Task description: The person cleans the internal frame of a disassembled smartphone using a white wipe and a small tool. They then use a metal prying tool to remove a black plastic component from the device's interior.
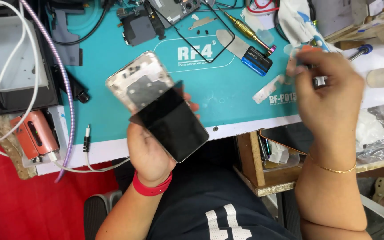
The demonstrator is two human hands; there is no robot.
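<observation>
My left hand (150, 149) grips a disassembled phone frame (156, 104) over the teal work mat (112, 66). The frame's silver metal inside faces up at its far end, and a black sheet covers its near half. A red band circles my left wrist. My right hand (327, 95) hovers at the mat's right edge with fingers pinched together around something small and blurred with an orange tint (305, 51). What it holds is unclear. A thin gold bracelet sits on my right wrist.
On the mat lie a brass-handled screwdriver (245, 29), a blue-handled flat pry blade (250, 55), a thin black gasket loop (210, 35) and phone parts (141, 26). An orange device (34, 135) with white and purple cables sits at the left. An open drawer (274, 153) is below the bench.
</observation>
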